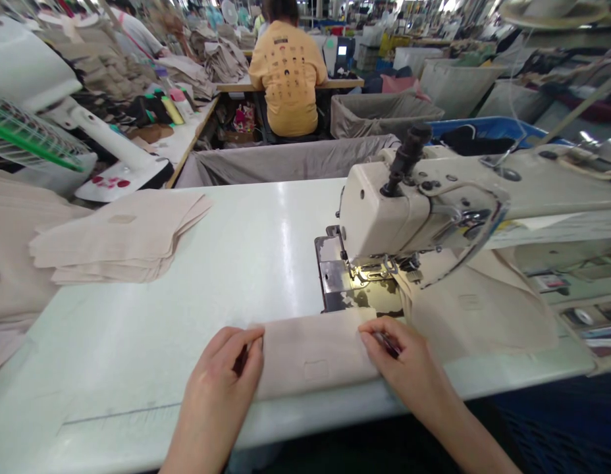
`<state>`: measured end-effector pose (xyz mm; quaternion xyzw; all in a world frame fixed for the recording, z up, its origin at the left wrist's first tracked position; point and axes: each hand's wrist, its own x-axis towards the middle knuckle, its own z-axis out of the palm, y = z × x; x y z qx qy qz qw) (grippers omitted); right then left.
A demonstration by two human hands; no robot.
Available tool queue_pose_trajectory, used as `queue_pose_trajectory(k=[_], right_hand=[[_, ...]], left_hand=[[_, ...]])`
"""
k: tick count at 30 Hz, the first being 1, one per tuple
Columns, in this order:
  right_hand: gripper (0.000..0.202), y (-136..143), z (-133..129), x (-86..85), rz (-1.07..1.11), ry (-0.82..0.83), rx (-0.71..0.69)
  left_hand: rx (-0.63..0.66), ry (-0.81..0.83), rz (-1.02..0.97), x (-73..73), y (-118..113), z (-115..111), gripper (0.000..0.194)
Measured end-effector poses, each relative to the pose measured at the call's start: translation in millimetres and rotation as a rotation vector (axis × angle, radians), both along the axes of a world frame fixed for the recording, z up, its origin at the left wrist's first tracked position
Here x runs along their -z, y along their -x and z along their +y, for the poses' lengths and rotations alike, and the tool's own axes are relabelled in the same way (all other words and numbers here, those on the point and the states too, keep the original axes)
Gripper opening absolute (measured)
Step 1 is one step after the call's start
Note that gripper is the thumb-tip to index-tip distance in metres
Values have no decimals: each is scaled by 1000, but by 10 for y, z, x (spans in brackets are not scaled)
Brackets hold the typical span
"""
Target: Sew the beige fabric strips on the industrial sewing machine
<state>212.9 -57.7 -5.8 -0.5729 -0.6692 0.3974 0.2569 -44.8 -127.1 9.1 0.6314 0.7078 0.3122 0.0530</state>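
Observation:
A folded beige fabric piece (318, 352) with a small stitched rectangle lies at the front of the table. My left hand (224, 375) pinches its upper left corner between thumb and fingers. At its right end, my right hand (401, 352) also pinches the cloth, with a small dark metal tool partly visible in the palm; its kind is hidden. Just beyond the fabric is the lit needle plate of a white sewing machine (384, 204). Another beige fabric piece (483, 309) lies right of the needle, under the machine's arm.
Stacked beige pieces (122, 230) lie on the left of the pale table (246, 257), beside a larger pile (19, 243). A white fan (88, 131) stands behind them. Cloth-lined bins (286, 161) stand beyond the far edge; a person in a yellow shirt (288, 72) sits farther back.

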Motion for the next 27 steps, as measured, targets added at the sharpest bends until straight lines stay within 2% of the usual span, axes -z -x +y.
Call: queue_pose_trajectory(k=[14,16,18,21,24,27], right_hand=[[22,13,51,19,-69,-59,-43],[21,-11,68,6,-155,-139,-95],[20,-61,97,-13,-255,-289,-184],[17,-165,148,-24,-339,-552,-358],[14,-235,177,8,-357,-729,-451],[12,-222,163,57,-363,-783,-414]], left_hand=[[20,31,64,18,-10,-6,25],[2,13,161,22,-25,-25,25],[3,-52,311,28,-11,-45,24],[117,-140,512,38,89,-14,21],[298,-1,603,3,195,181,23],[337,271,648,-121,129,524,23]])
